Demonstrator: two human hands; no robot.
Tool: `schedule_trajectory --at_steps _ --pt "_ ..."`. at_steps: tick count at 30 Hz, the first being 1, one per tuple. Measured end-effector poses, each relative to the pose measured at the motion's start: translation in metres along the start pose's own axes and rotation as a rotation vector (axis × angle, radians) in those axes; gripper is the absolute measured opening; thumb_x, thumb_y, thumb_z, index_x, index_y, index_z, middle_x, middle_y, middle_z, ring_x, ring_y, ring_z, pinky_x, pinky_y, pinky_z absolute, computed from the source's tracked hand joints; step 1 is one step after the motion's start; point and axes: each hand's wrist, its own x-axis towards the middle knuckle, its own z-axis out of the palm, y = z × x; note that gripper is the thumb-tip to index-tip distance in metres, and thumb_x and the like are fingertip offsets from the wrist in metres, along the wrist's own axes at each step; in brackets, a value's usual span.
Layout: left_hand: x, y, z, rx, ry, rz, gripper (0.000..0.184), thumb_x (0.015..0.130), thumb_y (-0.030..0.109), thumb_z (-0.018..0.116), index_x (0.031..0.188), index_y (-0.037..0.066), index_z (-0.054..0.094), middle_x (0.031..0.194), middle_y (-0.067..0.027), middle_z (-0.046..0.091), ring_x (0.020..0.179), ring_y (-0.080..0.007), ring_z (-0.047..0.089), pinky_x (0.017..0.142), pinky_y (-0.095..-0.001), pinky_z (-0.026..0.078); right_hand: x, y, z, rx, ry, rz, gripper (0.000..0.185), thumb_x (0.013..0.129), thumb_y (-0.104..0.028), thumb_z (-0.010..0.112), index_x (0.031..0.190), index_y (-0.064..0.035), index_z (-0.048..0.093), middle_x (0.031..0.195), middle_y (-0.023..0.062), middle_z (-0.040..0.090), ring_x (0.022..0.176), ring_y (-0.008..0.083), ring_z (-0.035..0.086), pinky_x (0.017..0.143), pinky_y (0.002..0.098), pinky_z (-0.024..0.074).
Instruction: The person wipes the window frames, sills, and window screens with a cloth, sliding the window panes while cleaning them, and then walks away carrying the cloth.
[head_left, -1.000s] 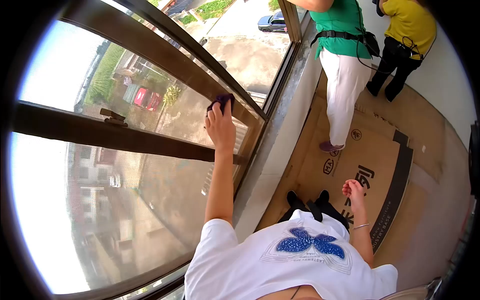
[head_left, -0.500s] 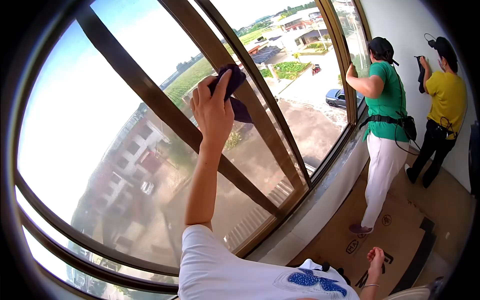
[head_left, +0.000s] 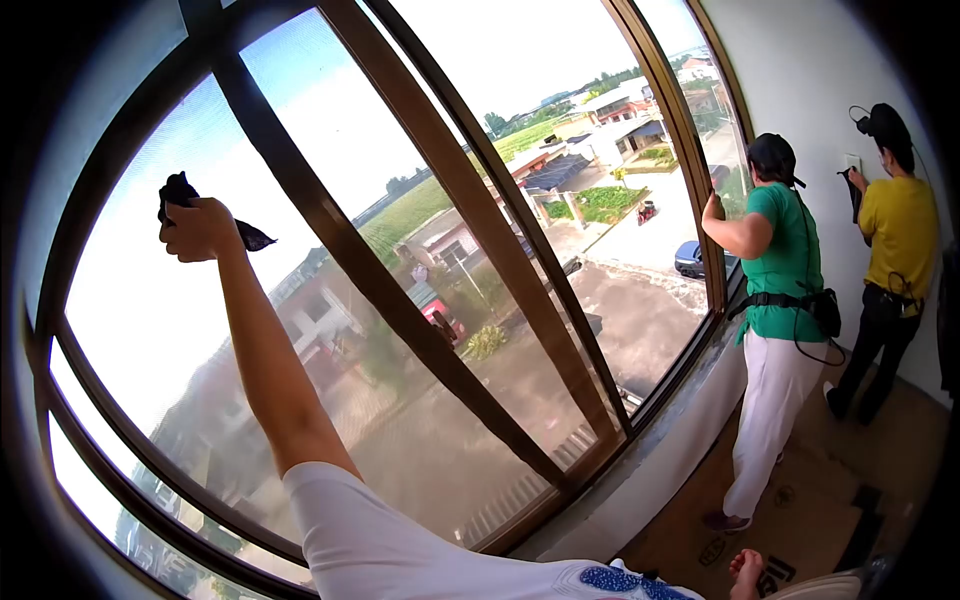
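My left hand (head_left: 203,230) is raised at the upper left with its fingers closed around a dark cloth (head_left: 256,238), which sticks out on both sides of the fist. Behind it is the left window pane (head_left: 150,320), a large sheet of glass in a brown frame. Whether the cloth presses on the glass is hard to tell. Low at the right, by my body, my right hand (head_left: 745,570) hangs with curled fingers and nothing visible in it.
A person in a green shirt (head_left: 780,250) stands at the window's right end, a hand at the frame. Another in a yellow shirt (head_left: 895,230) faces the white wall (head_left: 810,60), holding a dark cloth. Flattened cardboard (head_left: 720,500) covers the floor below the sill (head_left: 640,450).
My left hand has moved left with the cloth, from the window's middle bar to the left pane. The view has shifted slightly. My right hand stays low and curled.
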Motion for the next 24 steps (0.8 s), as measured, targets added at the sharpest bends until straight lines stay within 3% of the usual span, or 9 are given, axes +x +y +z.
schedule_trajectory --at_steps 5,7,11,13,14,15,19,23,24 --pt "0.001 0.055 0.006 -0.234 -0.2 0.048 0.036 0.09 0.029 0.051 0.121 0.013 0.06 0.12 -0.0223 0.05 0.107 -0.0327 0.054 0.091 -0.0454 0.043 0.001 0.009 -0.012 0.049 0.037 -0.03 0.017 0.1 -0.02 0.039 0.093 -0.0089 0.05 0.073 0.0052 0.051 0.059 0.015 0.049 0.052 0.0319 0.0459" --pt "-0.002 0.076 0.039 -0.216 -0.145 0.178 0.041 0.089 0.035 0.049 0.125 0.018 0.058 0.122 -0.0227 0.049 0.112 -0.0367 0.051 0.093 -0.0484 0.042 0.008 0.026 -0.025 0.138 -0.053 -0.096 0.019 0.101 -0.021 0.038 0.094 -0.0092 0.05 0.077 0.0058 0.05 0.06 0.0149 0.047 0.052 0.0333 0.0436" --pt "-0.018 0.124 0.029 -0.138 -0.122 0.171 0.039 0.089 0.031 0.05 0.125 0.016 0.057 0.121 -0.02 0.051 0.11 -0.0328 0.051 0.093 -0.0456 0.041 -0.006 0.05 -0.037 0.171 0.067 -0.131 0.011 0.094 -0.02 0.045 0.092 -0.012 0.052 0.068 0.0025 0.052 0.053 0.015 0.052 0.044 0.0304 0.0426" --pt "-0.024 0.144 0.037 -0.21 -0.11 0.292 0.035 0.09 0.031 0.051 0.122 0.022 0.061 0.121 -0.0173 0.053 0.111 -0.033 0.052 0.095 -0.0466 0.04 -0.084 0.014 -0.03 -0.119 0.088 -0.257 0.033 0.088 -0.026 0.052 0.06 -0.0082 0.054 0.059 0.0025 0.052 0.057 0.0159 0.047 0.055 0.0307 0.0365" --pt "-0.031 0.157 0.041 -0.209 -0.126 0.405 0.036 0.09 0.031 0.051 0.123 0.023 0.06 0.122 -0.0153 0.054 0.112 -0.0329 0.052 0.096 -0.0467 0.04 -0.075 0.021 -0.032 -0.116 0.092 -0.257 0.033 0.088 -0.026 0.052 0.06 -0.0082 0.054 0.059 0.0025 0.052 0.057 0.0159 0.047 0.055 0.0307 0.0365" --pt "-0.042 0.172 0.05 -0.209 -0.148 0.518 0.036 0.089 0.031 0.051 0.124 0.024 0.06 0.122 -0.0133 0.055 0.113 -0.0327 0.053 0.098 -0.0467 0.039 -0.053 0.037 -0.033 -0.057 0.123 -0.209 0.029 0.091 -0.025 0.05 0.067 -0.008 0.053 0.062 0.0031 0.052 0.057 0.0154 0.047 0.054 0.031 0.0374" --pt "-0.089 0.226 0.054 -0.217 -0.244 0.52 0.04 0.09 0.033 0.051 0.129 0.029 0.055 0.127 -0.0107 0.053 0.115 -0.0313 0.052 0.094 -0.0482 0.044 0.009 0.105 -0.055 0.195 0.285 -0.003 0.02 0.1 -0.024 0.04 0.095 -0.0071 0.05 0.073 0.0059 0.052 0.057 0.0136 0.046 0.05 0.0321 0.0411" --pt "-0.114 0.264 0.086 -0.257 -0.167 0.813 0.038 0.09 0.038 0.048 0.125 0.029 0.057 0.128 -0.01 0.053 0.114 -0.0335 0.053 0.095 -0.0484 0.044 -0.056 0.062 -0.03 0.225 0.291 -0.057 0.02 0.099 -0.024 0.042 0.093 -0.0069 0.051 0.071 0.0047 0.053 0.057 0.0129 0.048 0.051 0.0302 0.0422" --pt "-0.122 0.272 0.089 -0.217 -0.183 0.805 0.04 0.088 0.035 0.052 0.129 0.036 0.053 0.132 -0.0044 0.051 0.117 -0.0329 0.053 0.092 -0.0515 0.046 -0.063 0.065 -0.027 0.23 0.261 -0.073 0.019 0.099 -0.023 0.043 0.093 -0.0075 0.051 0.072 0.0039 0.054 0.058 0.0127 0.05 0.052 0.0296 0.0429"
